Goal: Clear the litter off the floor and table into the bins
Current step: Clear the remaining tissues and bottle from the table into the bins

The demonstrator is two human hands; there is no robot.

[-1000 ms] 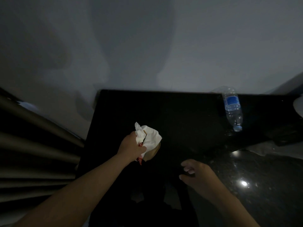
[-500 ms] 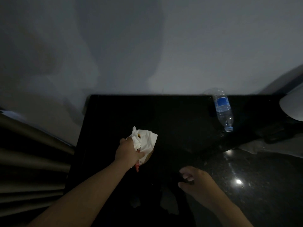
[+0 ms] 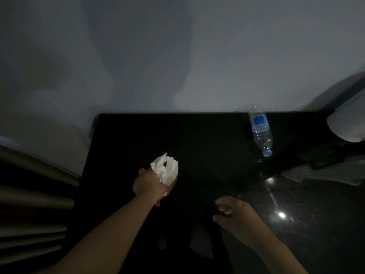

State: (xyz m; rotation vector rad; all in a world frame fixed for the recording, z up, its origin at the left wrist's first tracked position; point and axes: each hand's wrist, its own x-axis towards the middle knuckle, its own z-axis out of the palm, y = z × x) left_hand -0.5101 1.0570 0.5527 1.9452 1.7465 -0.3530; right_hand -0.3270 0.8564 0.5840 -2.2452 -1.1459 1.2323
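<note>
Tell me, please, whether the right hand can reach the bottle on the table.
Probably yes: the right hand holds nothing, and no object shows on the dark table between it and the bottle.

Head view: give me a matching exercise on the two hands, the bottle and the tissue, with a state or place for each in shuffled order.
Things:
1. left hand
2. right hand
3. plastic bottle
4. crumpled tissue

States:
A. lying on its side at the far right of the black table, cap toward the camera
B. white, bunched up and held
C. holds nothing, fingers loosely curled
D. fingers curled round a wad of litter

Pairs: 1-D, 2-C, 3-A, 4-B
</note>
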